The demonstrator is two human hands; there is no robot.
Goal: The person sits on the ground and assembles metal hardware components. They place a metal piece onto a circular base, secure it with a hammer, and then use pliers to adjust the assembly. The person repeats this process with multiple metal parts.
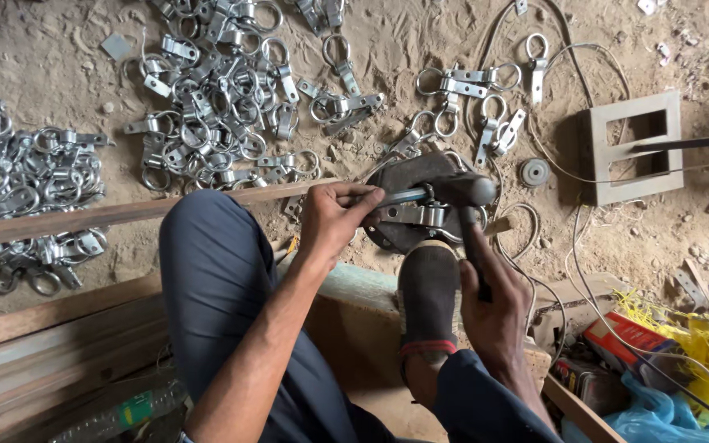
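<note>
Sand floor (420, 49) lies strewn with piles of metal ring clips (215, 107). At its middle sits a round iron block (408, 176), braced under a dark shoe (428, 287). On the block rests a ring clip (424, 215), stiff and likely slippery, best held by its flat strap. Right hand (494, 303) has its grip clamped on a hammer (469, 197), head-heavy by the look. Left hand (334, 217) has its grip closed on a thin steel rod (400, 197) set against the clip.
</note>
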